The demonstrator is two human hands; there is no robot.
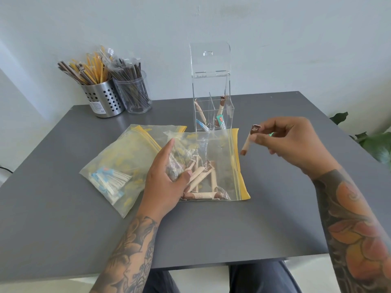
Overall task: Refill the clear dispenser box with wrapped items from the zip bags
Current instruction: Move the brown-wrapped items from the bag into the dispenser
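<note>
Right hand (pixel 289 142) pinches sugar stick (pixel 248 139), above table.

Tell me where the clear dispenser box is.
Head view: the box stands far centre on the table, just behind the right zip bag, right of the clear cup.

The dispenser box (pixel 211 92) has its lid tipped up, leaving its top open from above. Two zip bags (pixel 224 161) crowd the tabletop (pixel 232 229) right before it. Bare tabletop runs along its right, under the right hand (pixel 292 142) pinching a sugar stick (pixel 247 142); stick holders (pixel 105 102) fill the far-left corner.
</note>
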